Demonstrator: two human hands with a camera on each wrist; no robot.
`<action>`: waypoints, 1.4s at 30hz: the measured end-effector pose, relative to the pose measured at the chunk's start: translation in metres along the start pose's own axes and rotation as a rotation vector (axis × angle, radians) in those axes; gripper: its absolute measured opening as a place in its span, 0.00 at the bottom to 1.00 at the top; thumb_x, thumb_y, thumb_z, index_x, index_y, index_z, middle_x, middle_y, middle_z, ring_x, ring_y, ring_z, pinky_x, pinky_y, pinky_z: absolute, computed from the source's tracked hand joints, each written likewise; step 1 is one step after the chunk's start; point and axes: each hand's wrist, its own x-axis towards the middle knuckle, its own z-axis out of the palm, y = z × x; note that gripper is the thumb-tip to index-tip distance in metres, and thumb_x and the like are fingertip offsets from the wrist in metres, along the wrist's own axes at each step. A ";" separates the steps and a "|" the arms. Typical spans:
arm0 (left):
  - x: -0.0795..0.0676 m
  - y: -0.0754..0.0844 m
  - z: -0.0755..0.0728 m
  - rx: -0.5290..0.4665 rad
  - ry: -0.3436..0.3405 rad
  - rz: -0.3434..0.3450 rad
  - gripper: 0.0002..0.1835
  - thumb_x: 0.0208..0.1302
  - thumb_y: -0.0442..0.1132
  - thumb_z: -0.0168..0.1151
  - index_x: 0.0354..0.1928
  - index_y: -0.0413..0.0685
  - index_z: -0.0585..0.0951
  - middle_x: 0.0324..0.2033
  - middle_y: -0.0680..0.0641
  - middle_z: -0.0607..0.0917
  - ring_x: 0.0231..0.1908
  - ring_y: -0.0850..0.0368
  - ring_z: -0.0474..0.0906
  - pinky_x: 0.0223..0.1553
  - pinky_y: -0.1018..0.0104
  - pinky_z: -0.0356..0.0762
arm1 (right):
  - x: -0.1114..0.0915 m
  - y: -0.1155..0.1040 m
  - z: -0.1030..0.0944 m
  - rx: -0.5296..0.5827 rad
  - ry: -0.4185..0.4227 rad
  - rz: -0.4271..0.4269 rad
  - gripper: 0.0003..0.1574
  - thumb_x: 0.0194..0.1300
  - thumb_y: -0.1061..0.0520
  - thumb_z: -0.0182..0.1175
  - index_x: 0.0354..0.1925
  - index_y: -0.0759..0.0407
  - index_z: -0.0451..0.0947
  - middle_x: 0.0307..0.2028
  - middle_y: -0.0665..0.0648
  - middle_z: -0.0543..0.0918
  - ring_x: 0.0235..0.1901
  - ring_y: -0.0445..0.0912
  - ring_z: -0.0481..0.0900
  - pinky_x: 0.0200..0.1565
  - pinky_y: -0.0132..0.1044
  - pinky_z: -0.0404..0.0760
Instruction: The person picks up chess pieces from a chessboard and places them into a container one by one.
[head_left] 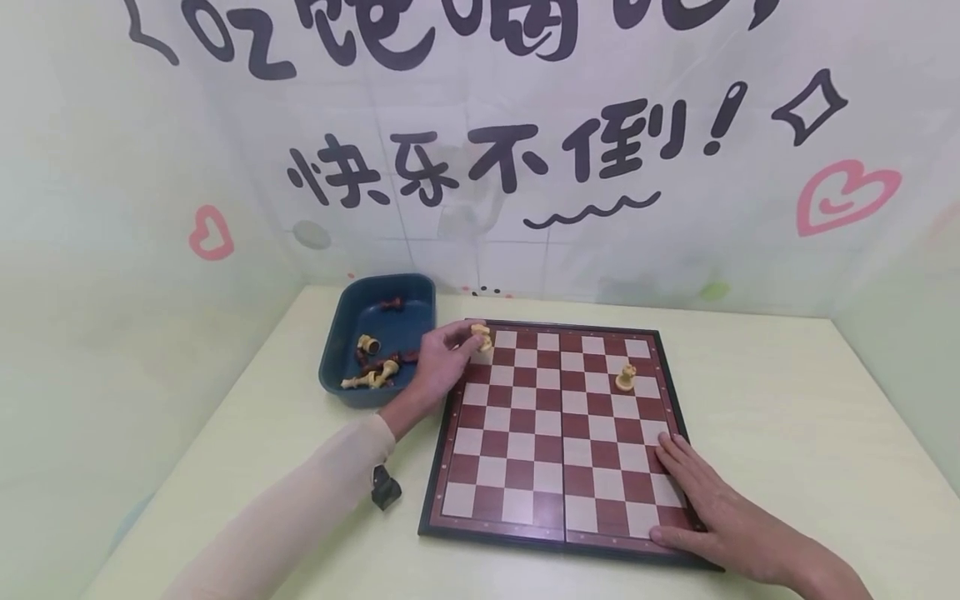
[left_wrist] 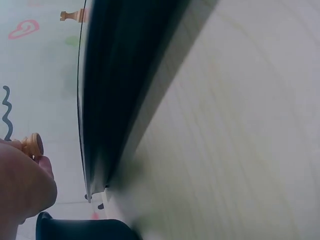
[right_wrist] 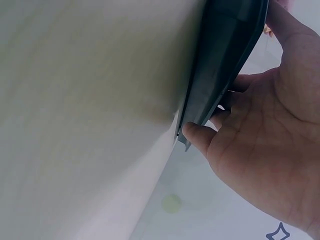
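Observation:
A checkered chessboard (head_left: 525, 421), brown and white with a dark rim, lies unfolded on the table. Over its far left corner my left hand (head_left: 442, 358) pinches a cream chess piece (head_left: 482, 337) between thumb and fingers. In the left wrist view the round base of that chess piece (left_wrist: 36, 145) shows, but its upper part is hidden. A cream rook (head_left: 626, 377) stands on the far right part of the board, also seen as a rook (left_wrist: 73, 16) in the left wrist view. My right hand (head_left: 712, 508) rests on the board's right edge, thumb and fingers spread.
A dark blue tray (head_left: 330, 367) stands left of the board, with several cream and dark red chess pieces (head_left: 386, 372) lying in it. Behind the table (head_left: 787, 400) hangs a pale sheet (head_left: 450, 242) with black lettering. A small black object (head_left: 386, 487) sits by the left sleeve.

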 end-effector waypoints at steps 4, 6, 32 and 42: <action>-0.001 0.006 -0.002 -0.015 -0.007 0.024 0.14 0.70 0.31 0.65 0.55 0.39 0.85 0.46 0.43 0.87 0.45 0.54 0.81 0.36 0.72 0.75 | 0.000 0.001 0.000 0.011 -0.005 -0.005 0.60 0.68 0.33 0.63 0.81 0.56 0.45 0.80 0.61 0.46 0.77 0.38 0.32 0.60 0.10 0.37; 0.000 0.009 -0.004 -0.017 -0.001 0.039 0.14 0.70 0.30 0.65 0.56 0.38 0.84 0.46 0.42 0.87 0.46 0.53 0.81 0.39 0.71 0.78 | 0.000 0.001 0.000 0.002 -0.002 -0.010 0.61 0.68 0.33 0.63 0.81 0.56 0.45 0.80 0.61 0.46 0.77 0.37 0.32 0.60 0.10 0.37; 0.005 0.007 -0.042 -0.022 0.124 0.043 0.16 0.74 0.29 0.59 0.60 0.35 0.81 0.52 0.37 0.85 0.51 0.51 0.81 0.46 0.75 0.78 | 0.002 0.001 0.000 0.004 -0.025 0.026 0.62 0.67 0.30 0.62 0.82 0.54 0.44 0.80 0.58 0.46 0.77 0.41 0.36 0.58 0.10 0.38; 0.004 0.003 -0.062 0.044 0.158 0.009 0.17 0.74 0.31 0.60 0.61 0.37 0.81 0.55 0.39 0.84 0.53 0.50 0.80 0.41 0.77 0.77 | 0.003 0.002 -0.002 0.027 -0.034 0.025 0.62 0.67 0.30 0.62 0.81 0.56 0.45 0.80 0.59 0.46 0.78 0.44 0.36 0.58 0.10 0.36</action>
